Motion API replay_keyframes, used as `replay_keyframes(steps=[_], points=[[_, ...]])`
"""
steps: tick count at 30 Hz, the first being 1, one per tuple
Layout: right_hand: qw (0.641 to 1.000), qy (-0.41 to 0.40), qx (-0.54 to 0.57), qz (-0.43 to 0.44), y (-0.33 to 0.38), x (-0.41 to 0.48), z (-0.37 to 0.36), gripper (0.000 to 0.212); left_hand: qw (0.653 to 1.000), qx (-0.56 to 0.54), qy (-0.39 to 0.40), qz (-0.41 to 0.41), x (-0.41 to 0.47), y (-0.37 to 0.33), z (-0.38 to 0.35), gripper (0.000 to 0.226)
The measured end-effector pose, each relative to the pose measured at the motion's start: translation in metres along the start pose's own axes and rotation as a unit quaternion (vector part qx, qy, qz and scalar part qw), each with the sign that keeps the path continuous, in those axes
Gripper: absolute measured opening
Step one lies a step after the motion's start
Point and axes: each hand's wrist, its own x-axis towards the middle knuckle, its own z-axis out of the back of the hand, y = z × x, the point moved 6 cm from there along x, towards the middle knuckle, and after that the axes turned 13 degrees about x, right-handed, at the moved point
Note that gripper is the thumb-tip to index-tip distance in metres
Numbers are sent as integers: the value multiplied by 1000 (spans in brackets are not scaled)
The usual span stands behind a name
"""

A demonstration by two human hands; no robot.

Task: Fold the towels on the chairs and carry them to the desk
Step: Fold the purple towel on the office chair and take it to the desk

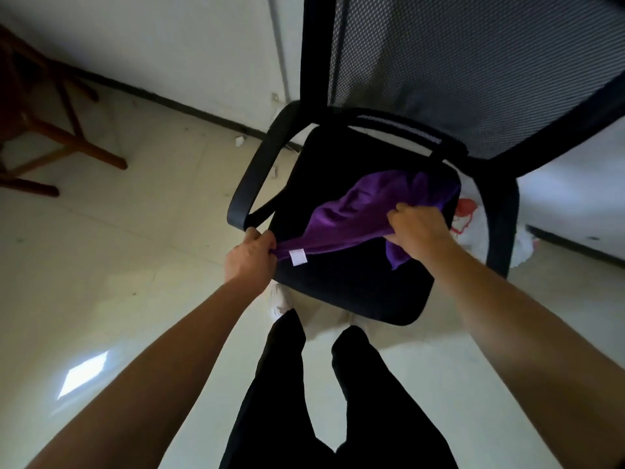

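Observation:
A purple towel (358, 214) with a small white label lies crumpled on the black seat of an office chair (324, 164). My left hand (250, 262) pinches the towel's near-left corner beside the label, at the seat's left edge. My right hand (419, 228) grips a bunch of the cloth near the seat's right side, and a loose flap hangs below that hand. The far part of the towel rests against the back of the seat.
The chair has curved black armrests and a tall mesh backrest (473, 69). A brown wooden furniture frame (50, 130) stands at the far left by the wall. White and red plastic bags (473, 225) lie on the floor right of the chair. My legs stand before the seat.

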Motion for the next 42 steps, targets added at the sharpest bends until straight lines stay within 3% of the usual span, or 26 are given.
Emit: replay_keyframes(steps=[4,6,9,14,16,20,29,37,42], points=[[991,8,131,-28,-29,-47,70,50,992,-72,-97,36,-32,-13,89,12],[974,-75,209,-40,-45,-74,120,46,977,-142,-148,61,-53,-22,138,15],[912,-230,333,-62,-65,-120,193,40,927,-301,-209,81,-79,-41,208,19],[842,-382,381,-34,-75,-200,285,29,838,-470,-277,33,-110,-71,312,8],[816,-431,384,-16,-74,-237,309,20,818,-481,-314,-4,-129,-80,346,10],[808,-478,344,-4,-64,-290,335,19,796,-470,-375,-69,-166,-80,393,12],[751,-607,258,-33,7,-393,327,24,804,-387,-417,-171,-230,-20,411,22],[682,-634,359,-59,60,-451,301,33,770,-441,-418,-194,-289,10,403,22],[647,-675,346,-80,76,-482,306,36,749,-498,-384,-208,-302,17,407,15]])
